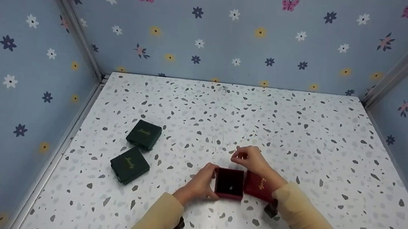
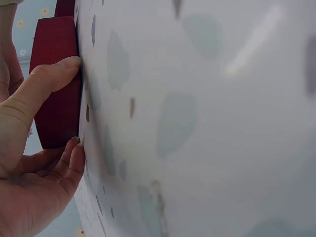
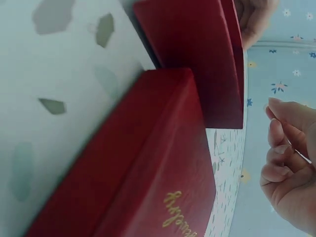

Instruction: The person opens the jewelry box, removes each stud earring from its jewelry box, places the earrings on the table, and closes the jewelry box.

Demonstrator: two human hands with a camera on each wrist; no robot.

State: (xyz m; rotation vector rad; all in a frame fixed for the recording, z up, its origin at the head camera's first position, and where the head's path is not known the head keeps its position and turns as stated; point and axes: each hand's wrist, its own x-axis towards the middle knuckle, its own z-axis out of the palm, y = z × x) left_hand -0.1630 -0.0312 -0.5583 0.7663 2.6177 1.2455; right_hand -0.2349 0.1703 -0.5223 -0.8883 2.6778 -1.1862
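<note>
My left hand (image 1: pixel 202 183) grips the side of an open red jewelry box base (image 1: pixel 228 198), thumb at the front and fingers at the back. Black lining fills the base, and a small shiny star-like piece (image 1: pixel 231 188) sits on it. Beside it on the right lies the red lid (image 3: pixel 173 163) with gold lettering, partly covered by my right forearm in the head view. My right hand (image 1: pixel 252 160) is raised behind the box, thumb and index fingertips brought together. I cannot tell whether something tiny is pinched there.
Two closed dark green jewelry boxes, one farther back (image 1: pixel 144 134) and one nearer (image 1: pixel 130 165), lie at the left. Thin shiny bits (image 1: pixel 214 138) lie on the speckled white table (image 1: pixel 300 148) behind the red box. Flowered panels (image 1: pixel 214 27) enclose the table.
</note>
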